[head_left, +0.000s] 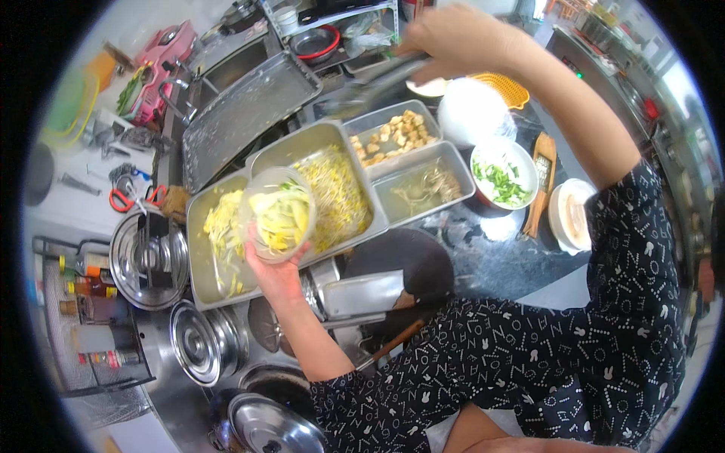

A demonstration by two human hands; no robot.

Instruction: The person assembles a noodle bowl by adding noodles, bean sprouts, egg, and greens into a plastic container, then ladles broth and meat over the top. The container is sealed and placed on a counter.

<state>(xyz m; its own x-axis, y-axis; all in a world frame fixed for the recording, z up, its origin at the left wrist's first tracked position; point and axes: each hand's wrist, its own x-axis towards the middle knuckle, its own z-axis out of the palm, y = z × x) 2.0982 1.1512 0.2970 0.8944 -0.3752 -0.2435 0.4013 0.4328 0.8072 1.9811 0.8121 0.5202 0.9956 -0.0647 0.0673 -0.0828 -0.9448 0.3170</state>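
Observation:
My left hand (278, 275) is closed round a clear plastic bowl (248, 200), holding it above two metal trays. Pale yellow and green leaf pieces (279, 219) fill the bowl. Under it, one tray (202, 275) holds pale yellow shredded vegetable and the other (371, 213) holds bean sprouts (336, 192). At the top, my raised right hand (453, 45) grips a long grey metal utensil (370, 90). Motion blurs the utensil, so its exact kind is unclear. It passes near a smaller tray (361, 124) of browned cubes (404, 132).
Beside the cubes, another tray (389, 200) contains liquid and thin strands. A bowl of chopped greens (502, 181) and a wooden grater (540, 177) are at right. A dark wok (408, 260) lies close to me. Metal lids (198, 341) and a condiment rack (106, 317) occupy the left.

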